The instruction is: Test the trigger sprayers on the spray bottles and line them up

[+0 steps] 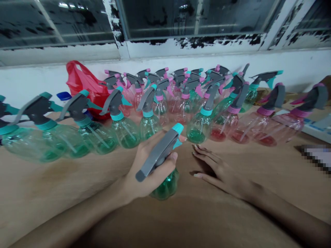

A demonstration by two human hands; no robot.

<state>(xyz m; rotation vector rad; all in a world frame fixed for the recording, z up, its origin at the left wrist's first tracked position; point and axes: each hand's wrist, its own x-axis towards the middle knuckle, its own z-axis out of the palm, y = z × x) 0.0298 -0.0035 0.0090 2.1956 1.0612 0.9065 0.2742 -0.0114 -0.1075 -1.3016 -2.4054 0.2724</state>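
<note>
My left hand (144, 172) is wrapped around the neck of a green spray bottle (167, 187) with a grey and teal trigger head. The bottle stands at the near middle of the table, its nozzle facing away from me. My fingers hide its collar and much of its trigger. To the right, my right hand (219, 170) rests on the tabletop with its fingers stretched out and holds nothing. Just beyond it are a green spray bottle (199, 129) with a teal collar and a pink spray bottle (223, 124).
Green spray bottles (103, 137) line the left side, with pink ones (269, 129) on the right and several more behind. A red plastic bag (86, 82) stands at the back left. At the right edge lies a pixelated flat object (318, 155). Windows (193, 17) are behind the table (108, 206).
</note>
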